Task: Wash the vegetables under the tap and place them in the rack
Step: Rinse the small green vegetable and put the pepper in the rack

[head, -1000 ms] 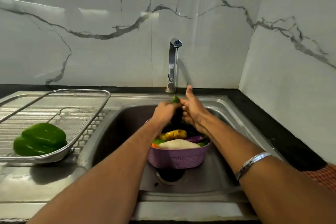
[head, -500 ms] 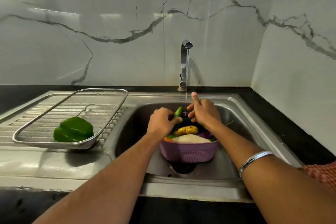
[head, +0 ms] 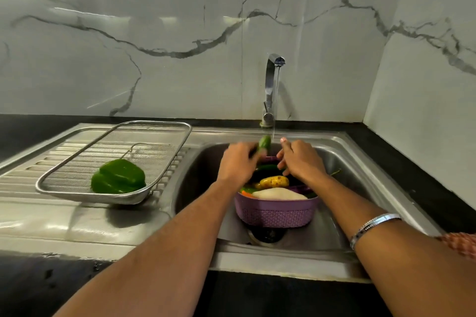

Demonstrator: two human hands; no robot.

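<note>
My left hand (head: 238,162) grips a small green vegetable (head: 264,142), its tip raised into the thin stream running from the chrome tap (head: 273,85). My right hand (head: 300,159) hovers just to its right over the basket, fingers loosely curved and holding nothing. Below both hands a purple basket (head: 275,212) stands in the sink (head: 360,188), filled with a yellow potato (head: 274,181), a white vegetable (head: 279,193), a dark green one and others partly hidden. A green capsicum (head: 118,176) lies in the steel mesh rack (head: 164,175) on the left drainboard.
The ribbed steel drainboard (head: 38,177) runs left of the sink, with black counter along the back and front edges. The sink drain (head: 268,234) shows below the basket. Marble walls close in at the back and on the right.
The view has tilted and drawn back. My left hand lifted the green vegetable a little higher into the water stream. My right hand has come off it and sits beside it.
</note>
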